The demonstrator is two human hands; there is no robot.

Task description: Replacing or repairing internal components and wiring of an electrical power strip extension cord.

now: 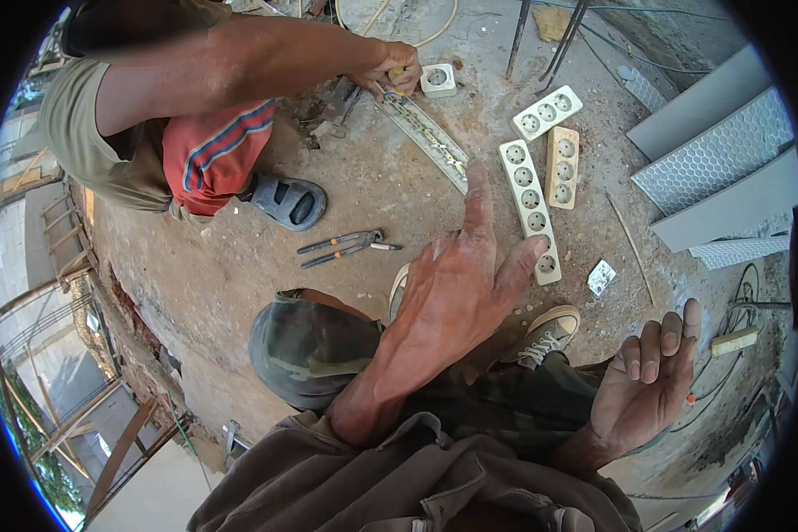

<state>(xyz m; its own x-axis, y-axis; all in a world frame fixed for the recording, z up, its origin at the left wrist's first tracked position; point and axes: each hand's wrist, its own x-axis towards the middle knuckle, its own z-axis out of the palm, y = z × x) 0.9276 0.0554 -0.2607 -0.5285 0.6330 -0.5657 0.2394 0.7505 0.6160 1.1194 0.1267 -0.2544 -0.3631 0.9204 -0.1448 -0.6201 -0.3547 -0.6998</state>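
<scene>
My left hand [448,284] reaches forward with its index finger stretched out and its thumb apart, holding nothing visible. The fingertip is by the near end of an opened power strip housing [421,137], whose inner wires and contacts show. My right hand [647,386] is raised at the right, palm up, fingers loosely bent, nothing in it. At the housing's far end, a co-worker's hand [392,69] grips something with a yellow part. A long white socket strip [530,208], a short white one [547,113] and a beige one [562,168] lie beyond my left hand.
A single white socket [438,81] lies by the co-worker's hand. Orange-handled pincers [341,246] rest on the concrete floor. Leaning panels [718,142] stand at the right, above loose cables [731,328]. The co-worker's sandalled foot [288,202] is at the left; my shoe [548,335] is below.
</scene>
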